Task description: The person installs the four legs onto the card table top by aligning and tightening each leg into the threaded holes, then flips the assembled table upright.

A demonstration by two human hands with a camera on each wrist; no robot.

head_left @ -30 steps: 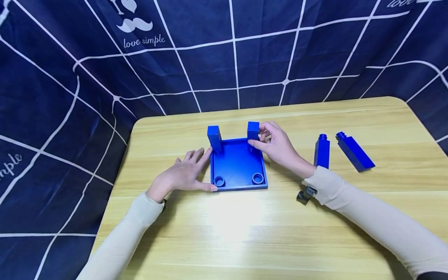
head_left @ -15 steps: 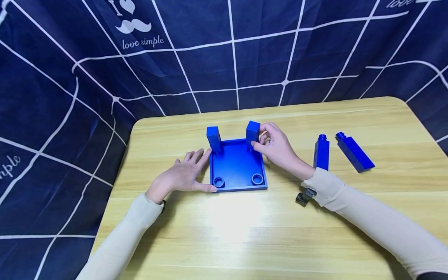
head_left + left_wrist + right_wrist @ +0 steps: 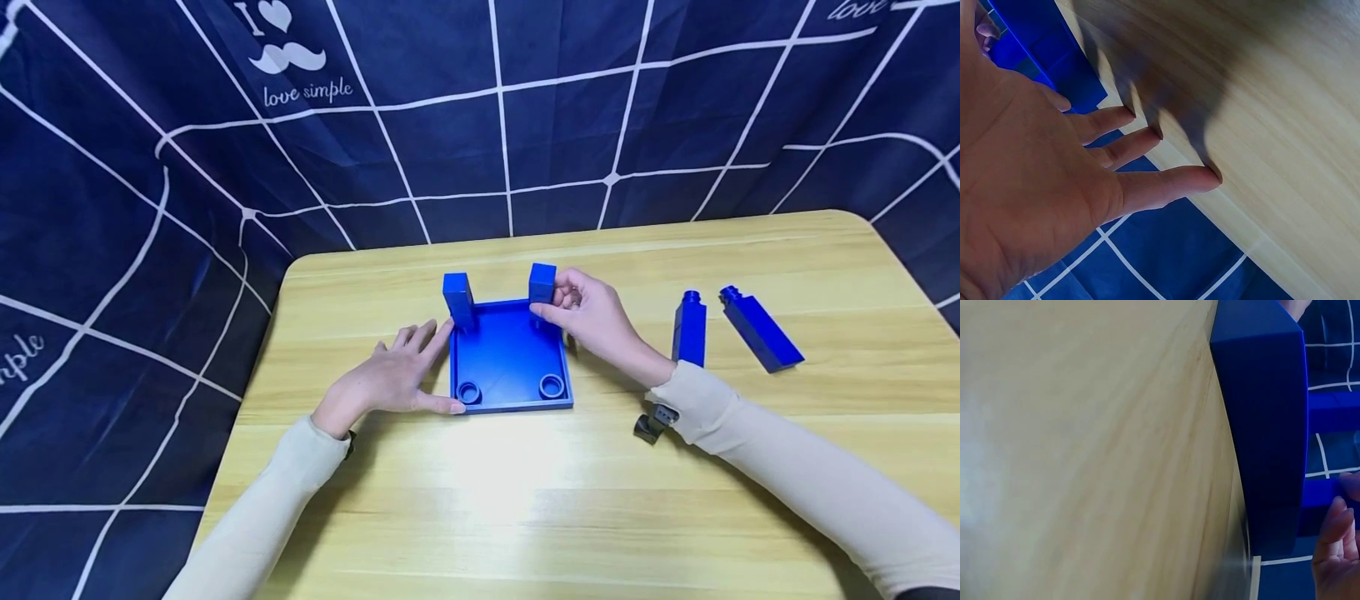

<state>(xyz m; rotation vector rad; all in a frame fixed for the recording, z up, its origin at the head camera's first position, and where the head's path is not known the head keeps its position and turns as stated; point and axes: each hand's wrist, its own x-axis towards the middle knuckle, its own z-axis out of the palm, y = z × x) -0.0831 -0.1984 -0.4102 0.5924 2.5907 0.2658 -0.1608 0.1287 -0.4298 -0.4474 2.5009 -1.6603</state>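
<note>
A square blue tray-like base (image 3: 510,354) lies on the table, with round sockets at its two near corners. At its far left corner a blue post (image 3: 459,300) stands upright. My right hand (image 3: 600,321) pinches a second upright post (image 3: 542,285) at the far right corner between thumb and fingers. My left hand (image 3: 390,379) rests spread along the base's left side, thumb at the near left corner and a fingertip near the left post. In the left wrist view the left hand (image 3: 1054,169) has its fingers extended; the right wrist view shows right-hand fingers (image 3: 1335,531) on a post.
To the right lie two loose blue posts with threaded ends, one (image 3: 690,329) close to my right forearm and the other (image 3: 762,329) slanting farther right. A dark blue cloth (image 3: 570,117) with white lines hangs behind the wooden table (image 3: 480,508).
The post under my right hand has turned slightly about its upright axis, and the right fingers have shifted a little on it. My left hand stays in place.
</note>
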